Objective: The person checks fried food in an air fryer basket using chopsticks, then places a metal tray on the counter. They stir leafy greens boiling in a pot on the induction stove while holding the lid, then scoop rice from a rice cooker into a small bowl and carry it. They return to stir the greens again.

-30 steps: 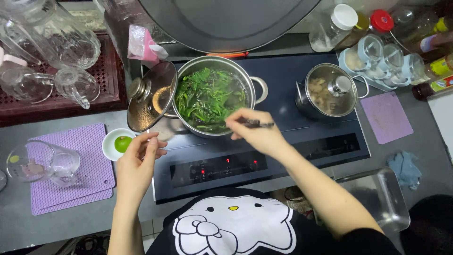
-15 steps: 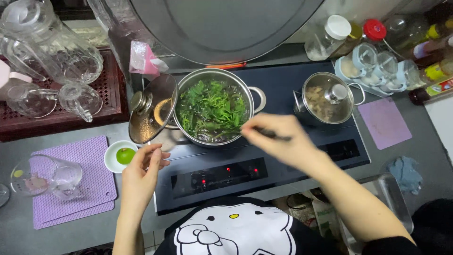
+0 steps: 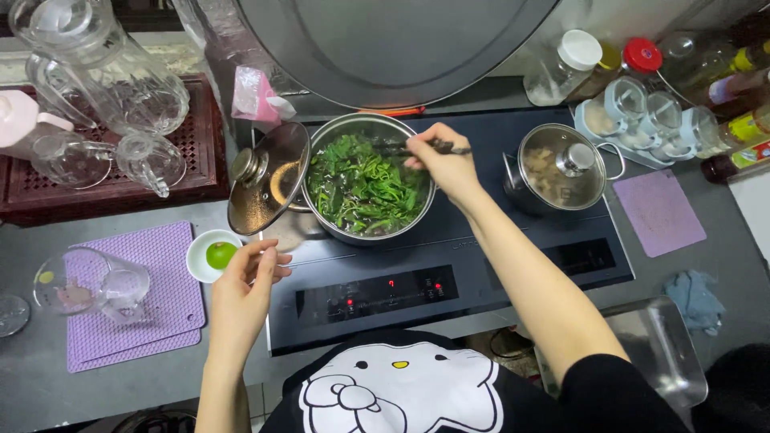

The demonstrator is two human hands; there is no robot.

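Observation:
A steel pot [image 3: 330, 226] full of green leafy vegetables [image 3: 358, 188] stands on the left zone of a black induction cooktop [image 3: 497, 248]. My right hand [image 3: 443, 164] is over the pot's far right rim, closed on dark chopsticks [image 3: 405, 147] whose tips reach into the greens. The pot's glass lid [image 3: 267, 178] leans tilted against its left side. My left hand [image 3: 245, 287] hovers at the cooktop's front left edge, fingers loosely curled, holding nothing, just right of a small white dish with a lime half [image 3: 217, 255].
A smaller lidded steel pot [image 3: 559, 167] sits on the right zone. Glass jugs and cups [image 3: 104, 112] stand on a red tray at the left. A glass cup [image 3: 90, 285] lies on a purple mat. Jars and bottles [image 3: 642, 104] line the back right; a blue cloth [image 3: 694, 297] lies at right.
My right hand has moved with the chopsticks from the pot's near side to its far right rim. My left hand has drawn back slightly toward me.

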